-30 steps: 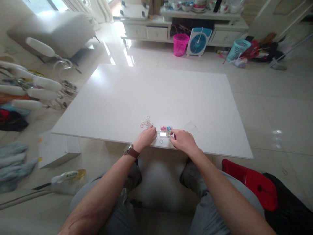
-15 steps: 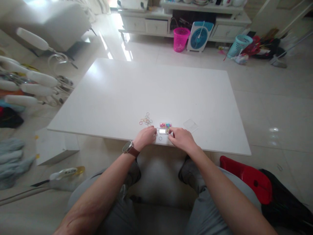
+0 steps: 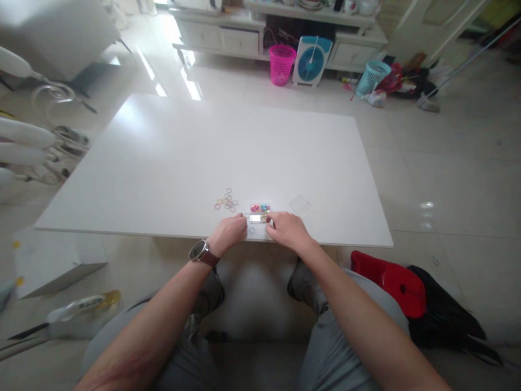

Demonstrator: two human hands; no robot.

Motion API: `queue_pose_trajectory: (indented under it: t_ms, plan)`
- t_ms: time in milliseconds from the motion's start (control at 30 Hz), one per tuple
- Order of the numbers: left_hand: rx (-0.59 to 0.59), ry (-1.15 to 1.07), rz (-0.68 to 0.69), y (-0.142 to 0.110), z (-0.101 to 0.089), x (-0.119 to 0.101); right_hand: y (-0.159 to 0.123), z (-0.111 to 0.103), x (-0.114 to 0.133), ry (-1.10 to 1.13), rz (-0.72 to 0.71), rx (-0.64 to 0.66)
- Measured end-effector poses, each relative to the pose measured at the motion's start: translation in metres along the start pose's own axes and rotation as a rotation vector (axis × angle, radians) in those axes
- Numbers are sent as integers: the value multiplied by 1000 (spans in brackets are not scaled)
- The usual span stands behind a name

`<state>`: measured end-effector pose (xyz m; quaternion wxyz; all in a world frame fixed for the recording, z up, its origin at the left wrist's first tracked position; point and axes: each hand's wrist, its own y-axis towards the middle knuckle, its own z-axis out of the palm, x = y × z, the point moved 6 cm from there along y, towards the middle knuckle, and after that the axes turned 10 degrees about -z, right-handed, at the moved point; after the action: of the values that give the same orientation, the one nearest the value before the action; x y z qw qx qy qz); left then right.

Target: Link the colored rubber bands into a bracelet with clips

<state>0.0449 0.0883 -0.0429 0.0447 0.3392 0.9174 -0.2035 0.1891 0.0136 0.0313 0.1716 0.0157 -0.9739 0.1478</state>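
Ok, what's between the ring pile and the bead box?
Head view: one loose ring between ring pile and bead box, beside the left hand. The rest of the visible gap is bare tabletop.

We see daylight entering from the far left, bright enough to leave a washed-out glare on the far left of the white tabletop (image 3: 244, 152) and hard streaks on the glossy floor (image 3: 431, 136). Beneath the near edge we get dimmer, soft shadow. The wide lens bends and smears things toward the borders, and around the hands (image 3: 258, 227) we find small details too soft to make out.
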Motion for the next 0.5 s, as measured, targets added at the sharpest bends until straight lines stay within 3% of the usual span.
queue_pose_trajectory:
  t_ms: [100,200,300,400,500]
  plan:
    - [18,-181,-6,1,-11,0,0,-1,-2,18,2,-24]
    - [100,-599,19,-2,-33,-4,2,-1,-2,117,-14,-78]
    - [207,-943,64,-8,-54,-14,6,-3,3,358,-100,-182]
    - [251,-1082,86,-12,-64,-23,10,-2,4,656,-152,-243]
    - [260,-1121,75,-14,-66,-26,14,1,0,874,-113,-243]
